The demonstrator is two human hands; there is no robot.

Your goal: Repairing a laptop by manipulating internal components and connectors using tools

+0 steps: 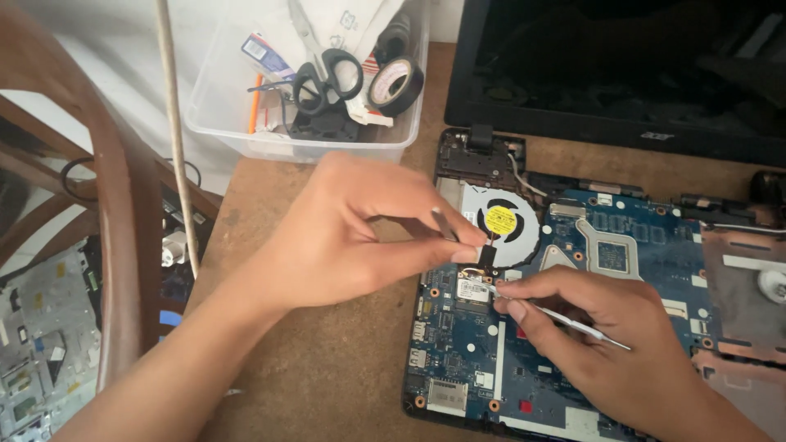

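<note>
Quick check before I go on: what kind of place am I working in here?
Likely a home or small repair bench: an opened laptop with its blue board and fan bare on a wooden table, and a clear tub of scissors and tape rolls.

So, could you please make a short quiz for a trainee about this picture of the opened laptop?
1. True or false: the right hand holds a thin metal tool.
2. What does the left hand pinch between thumb and fingers?
A. a black ribbon cable near the fan
B. a roll of tape
C. scissors
3. Where do the scissors lie?

Key
1. True; its tip points at the small card on the blue board.
2. A.
3. In the clear plastic box at the back of the table, beside the black tape roll.
</note>
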